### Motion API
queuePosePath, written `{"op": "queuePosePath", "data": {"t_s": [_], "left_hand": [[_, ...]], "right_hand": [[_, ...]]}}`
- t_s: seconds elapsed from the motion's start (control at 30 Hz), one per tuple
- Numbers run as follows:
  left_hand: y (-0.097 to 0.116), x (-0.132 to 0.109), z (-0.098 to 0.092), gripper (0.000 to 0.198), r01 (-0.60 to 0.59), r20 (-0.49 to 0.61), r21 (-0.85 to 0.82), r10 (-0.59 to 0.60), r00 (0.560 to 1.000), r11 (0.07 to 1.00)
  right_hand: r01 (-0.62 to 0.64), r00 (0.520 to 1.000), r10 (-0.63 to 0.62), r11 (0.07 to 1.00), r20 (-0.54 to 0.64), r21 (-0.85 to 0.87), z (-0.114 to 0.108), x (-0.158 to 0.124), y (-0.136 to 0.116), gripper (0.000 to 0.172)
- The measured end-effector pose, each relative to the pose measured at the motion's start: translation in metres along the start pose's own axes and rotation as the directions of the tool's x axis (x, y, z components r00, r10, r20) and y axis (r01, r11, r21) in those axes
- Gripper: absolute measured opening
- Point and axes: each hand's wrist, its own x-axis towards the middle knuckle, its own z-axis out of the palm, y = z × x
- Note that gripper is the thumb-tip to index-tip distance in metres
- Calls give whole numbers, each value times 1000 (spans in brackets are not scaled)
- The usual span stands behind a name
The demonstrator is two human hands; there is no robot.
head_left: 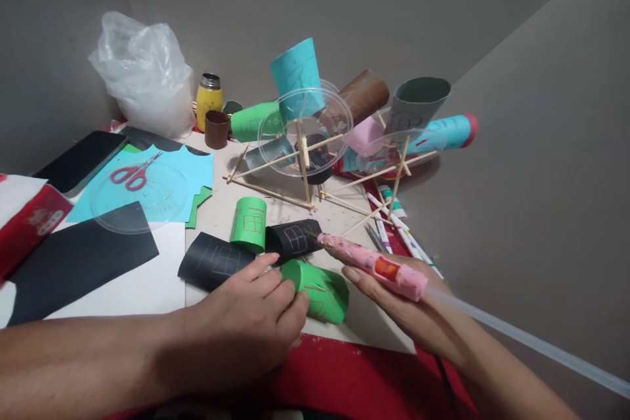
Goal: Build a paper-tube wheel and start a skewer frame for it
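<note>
My left hand [251, 321] rests on the table with its fingers curled onto a green paper tube [322, 292] lying on its side. My right hand [411, 305] grips a pink glue gun [374, 266] with a clear glue stick [531, 341] trailing out behind it. The gun's nozzle points at a black paper tube [290, 239]. Beside that lie another green tube [249, 223] and a second black tube [214, 262]. Behind them stands a wheel-like model [315, 138] of wooden sticks, clear plastic discs and coloured paper tubes.
Red scissors [132, 175] lie under a clear plastic disc [140, 197] on blue paper at left. A phone [81, 161], black paper [79, 259], a red tissue pack [27, 223], a plastic bag [145, 75], a yellow jar [209, 100] and markers [394, 223] surround the work.
</note>
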Motion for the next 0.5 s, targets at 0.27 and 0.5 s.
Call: {"op": "queuePosePath", "data": {"t_s": [0.27,0.5], "left_hand": [[-1,0,-2,30,-4,16,-7,4,1000,1000],[0,1,-1,31,-9,15,14,9,1000,1000]], "right_hand": [[-10,1000,10,1000,6,5,3,-7,8,43],[75,997,-75,997,18,-23,11,3,-3,39]]}}
